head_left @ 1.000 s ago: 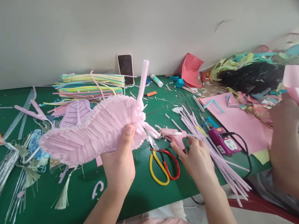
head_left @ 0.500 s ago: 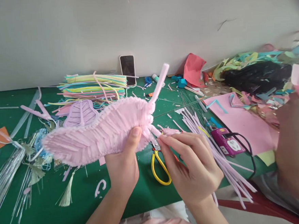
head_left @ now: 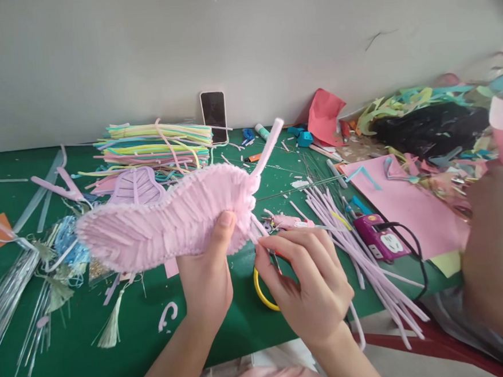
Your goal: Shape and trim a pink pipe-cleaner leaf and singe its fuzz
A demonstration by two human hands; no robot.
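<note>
A long, curved pink piece built of pipe cleaners (head_left: 163, 226), shaped like a leaf or wing, is held up over the table. My left hand (head_left: 208, 277) grips its lower edge near the right end, thumb on the front face and the other fingers hidden behind. From that end one pink stem (head_left: 269, 144) sticks up to the right. My right hand (head_left: 307, 285) pinches a pink pipe cleaner end (head_left: 256, 227) at the lower right of the piece. Below it lie scissors with a yellow handle (head_left: 261, 291), partly covered by my right hand.
Loose lilac pipe cleaners (head_left: 370, 278) and a purple power socket block (head_left: 379, 237) lie to the right. Behind are a colourful pipe cleaner bundle (head_left: 154, 146) and a phone (head_left: 214, 116). Another person's arm (head_left: 492, 252) is at the far right. Tassels (head_left: 112, 319) lie left.
My right hand has shifted slightly left and down, and now covers more of the scissors. The pink piece has tilted a little, its upright stem lower. My left hand keeps its grip.
</note>
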